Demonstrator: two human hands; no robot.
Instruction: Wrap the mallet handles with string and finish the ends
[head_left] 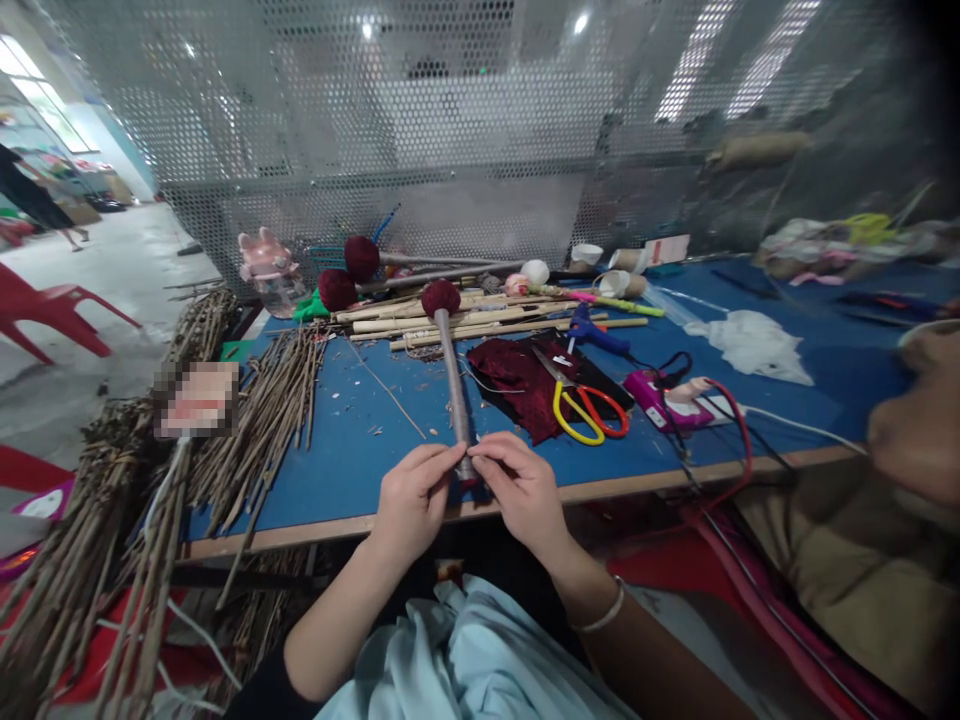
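A grey-wrapped stick (455,385) with a dark red fuzzy ball (441,297) at its far end points away from me, its near end at the table's front edge. My left hand (412,500) is closed in a pinch on the stick near that end. From the other side, my right hand (523,492) pinches at the same spot, thumb and forefinger together; the fingertips of both hands almost meet. To the right lies dark red cloth (514,385), with scissors (581,405) with yellow and red handles on it. A blue glue gun (598,332) rests behind them.
Bundled thin twigs (262,420) lean at the left edge of the blue table (367,395). Pale wooden sticks (480,318) and more red-balled sticks (362,258) lie at the back. A purple power strip (651,402) with cables sits right. Another person's arm (919,430) is at far right.
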